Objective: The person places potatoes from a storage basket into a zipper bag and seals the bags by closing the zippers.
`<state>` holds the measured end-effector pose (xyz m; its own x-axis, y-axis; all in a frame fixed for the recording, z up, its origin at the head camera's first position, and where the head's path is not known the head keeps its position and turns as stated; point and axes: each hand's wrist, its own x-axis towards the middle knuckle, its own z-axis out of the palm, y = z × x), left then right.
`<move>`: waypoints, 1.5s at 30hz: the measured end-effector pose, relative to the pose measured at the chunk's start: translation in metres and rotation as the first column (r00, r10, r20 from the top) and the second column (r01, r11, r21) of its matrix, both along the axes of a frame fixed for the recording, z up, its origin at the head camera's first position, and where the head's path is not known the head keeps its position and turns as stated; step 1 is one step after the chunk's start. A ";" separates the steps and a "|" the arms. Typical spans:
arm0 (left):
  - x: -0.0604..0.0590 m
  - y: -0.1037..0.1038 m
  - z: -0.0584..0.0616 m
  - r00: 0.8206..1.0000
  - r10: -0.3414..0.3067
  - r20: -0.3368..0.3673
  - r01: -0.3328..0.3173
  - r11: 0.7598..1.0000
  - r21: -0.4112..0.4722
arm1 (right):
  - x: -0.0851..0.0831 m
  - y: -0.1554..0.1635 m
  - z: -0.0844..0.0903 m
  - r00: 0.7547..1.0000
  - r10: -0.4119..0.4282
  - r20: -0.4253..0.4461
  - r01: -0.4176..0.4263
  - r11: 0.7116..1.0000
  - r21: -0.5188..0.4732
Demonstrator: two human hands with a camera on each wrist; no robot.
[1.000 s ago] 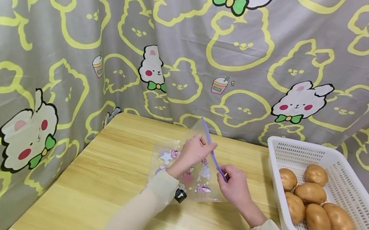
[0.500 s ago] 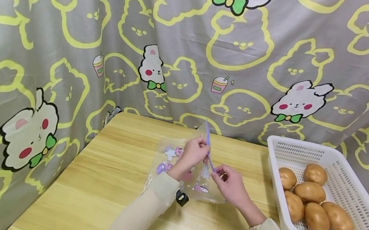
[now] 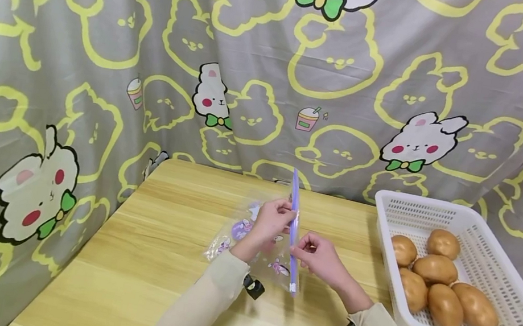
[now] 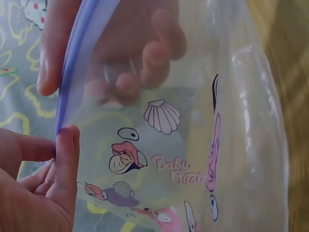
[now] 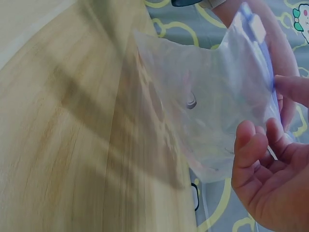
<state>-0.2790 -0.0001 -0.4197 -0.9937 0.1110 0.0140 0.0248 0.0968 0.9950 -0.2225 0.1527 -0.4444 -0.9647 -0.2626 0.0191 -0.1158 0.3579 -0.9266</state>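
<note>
A clear zip bag [image 3: 255,234] printed with cartoon figures is held above the wooden table [image 3: 152,260]. Its purple zip strip [image 3: 292,232] runs almost straight toward me. My left hand [image 3: 284,216] pinches the strip near its middle, and my right hand [image 3: 304,248] pinches it just below, on the right side. In the left wrist view the purple strip [image 4: 72,63] sits between my left hand's [image 4: 60,145] thumb and finger, and the other hand's fingers show through the plastic. In the right wrist view my right hand [image 5: 260,140] curls at the edge of the bag [image 5: 207,106].
A white perforated basket [image 3: 445,214] with several potatoes [image 3: 435,270] stands at the right of the table. A grey curtain [image 3: 105,44] with yellow rabbit outlines closes off the back and left. Bare tabletop lies in front of and left of the hands.
The bag has turned: the zip strip swung from a slant to nearly straight toward me, its near end now lower. Both hands drew closer together on the strip.
</note>
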 end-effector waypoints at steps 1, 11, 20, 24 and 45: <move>0.000 0.000 -0.001 1.000 -0.005 0.013 0.005 1.000 0.008 | 0.000 0.000 0.000 1.000 0.004 0.000 -0.004 1.000 -0.003; -0.003 -0.001 -0.002 0.995 -0.043 0.085 0.033 0.993 0.118 | -0.003 0.001 -0.002 0.999 0.047 -0.002 -0.047 0.997 -0.058; -0.002 0.000 -0.002 0.993 -0.071 0.095 0.059 0.991 0.122 | -0.001 0.004 0.000 0.998 0.050 0.050 -0.040 0.985 -0.169; -0.004 0.000 -0.003 0.991 -0.087 0.098 0.075 0.990 0.121 | 0.000 0.005 0.001 0.995 0.050 0.090 -0.026 0.968 -0.250; 0.001 -0.008 0.001 0.976 -0.219 -0.014 0.218 0.974 -0.052 | -0.002 0.015 0.001 0.986 0.040 0.159 0.004 0.963 -0.268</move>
<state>-0.2781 -0.0078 -0.4186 -0.9448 0.3270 0.0225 0.0707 0.1363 0.9881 -0.2246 0.1679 -0.4432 -0.9559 -0.2866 -0.0648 0.0392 0.0941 -0.9948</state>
